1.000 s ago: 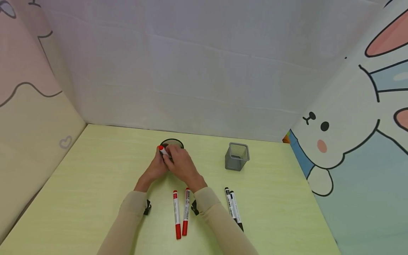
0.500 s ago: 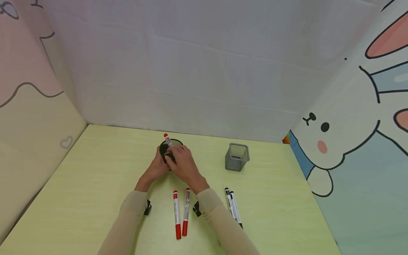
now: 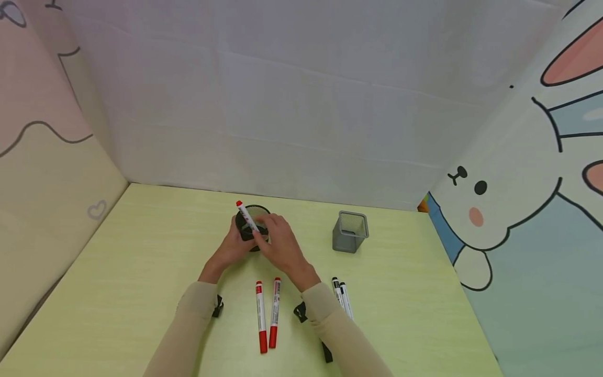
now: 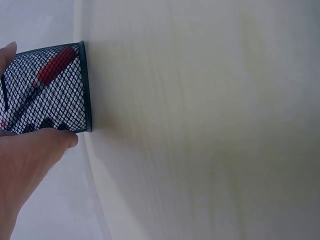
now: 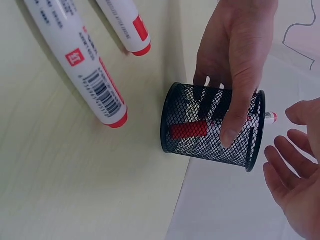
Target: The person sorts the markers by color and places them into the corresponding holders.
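My left hand (image 3: 232, 245) grips a round black mesh pen holder (image 5: 212, 150) from its side, thumb across the mesh in the right wrist view. A whiteboard marker (image 3: 246, 214) with red ends leans inside it. One red end of this marker rises above the rim, and the other shows low through the mesh (image 4: 56, 65) in the left wrist view. Right beside the rim is my right hand (image 5: 300, 165), its fingers loosely bent, apart from the marker and holding nothing. Two more red markers (image 3: 261, 319) (image 3: 275, 314) lie side by side on the table, nearer me.
A square grey mesh pen holder (image 3: 348, 238) stands to the right. Black-ended markers (image 3: 346, 301) lie in front of it, partly hidden by my right sleeve. A black end (image 3: 327, 352) shows by that sleeve. The white backdrop (image 3: 282, 115) borders the table's far edge.
The marker was between my right fingers and has gone down into the round holder. My right hand has released it and shifted slightly right; my left hand stays on the holder.
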`<state>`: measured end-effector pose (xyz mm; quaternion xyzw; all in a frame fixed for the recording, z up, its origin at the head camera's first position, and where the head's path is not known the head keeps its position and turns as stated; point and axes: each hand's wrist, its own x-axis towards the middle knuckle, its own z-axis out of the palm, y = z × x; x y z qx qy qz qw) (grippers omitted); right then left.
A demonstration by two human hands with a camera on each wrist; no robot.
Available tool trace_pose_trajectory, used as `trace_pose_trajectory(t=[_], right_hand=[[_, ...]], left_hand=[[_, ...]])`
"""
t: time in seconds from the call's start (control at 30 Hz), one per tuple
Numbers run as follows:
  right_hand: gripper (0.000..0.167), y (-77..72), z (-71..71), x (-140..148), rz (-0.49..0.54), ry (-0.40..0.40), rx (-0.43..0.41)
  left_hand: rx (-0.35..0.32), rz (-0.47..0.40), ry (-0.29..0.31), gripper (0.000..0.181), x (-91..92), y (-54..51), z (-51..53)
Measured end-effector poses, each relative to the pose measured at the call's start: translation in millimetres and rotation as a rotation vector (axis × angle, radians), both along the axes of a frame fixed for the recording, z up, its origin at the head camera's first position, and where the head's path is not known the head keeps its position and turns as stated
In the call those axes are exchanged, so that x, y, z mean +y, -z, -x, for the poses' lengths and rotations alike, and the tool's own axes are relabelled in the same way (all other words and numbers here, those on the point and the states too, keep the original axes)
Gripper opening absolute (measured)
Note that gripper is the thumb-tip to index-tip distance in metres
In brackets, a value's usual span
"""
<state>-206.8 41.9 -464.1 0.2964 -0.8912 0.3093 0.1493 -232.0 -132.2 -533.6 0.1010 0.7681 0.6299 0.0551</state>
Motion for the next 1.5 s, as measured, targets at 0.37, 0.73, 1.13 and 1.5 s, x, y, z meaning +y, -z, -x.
trace_pose_trajectory(t=[0.37, 0.73, 1.13, 1.5], right_hand=[[0.03, -5.7, -12.1, 12.6, 0.066, -0.013, -0.003], [0.028, -9.9, -33.7, 28.1, 0.073, 0.028, -0.089], [0.029, -7.4, -57.9, 40.5, 0.045, 0.074, -0.164], [0.028, -0.5, -77.2, 48.4, 0.045, 0.138, -0.257]], left_hand=[[-0.012, 0.014, -0.009, 0.079, 1.3, -0.2, 1.5], [-0.069, 0.056, -0.045, 0.095, -0.1, -0.3, 0.0], [-0.108, 0.085, -0.064, 0.103, 0.8, -2.9, 0.9], [-0.105, 0.074, -0.057, 0.102, 0.5, -3.8, 1.3]])
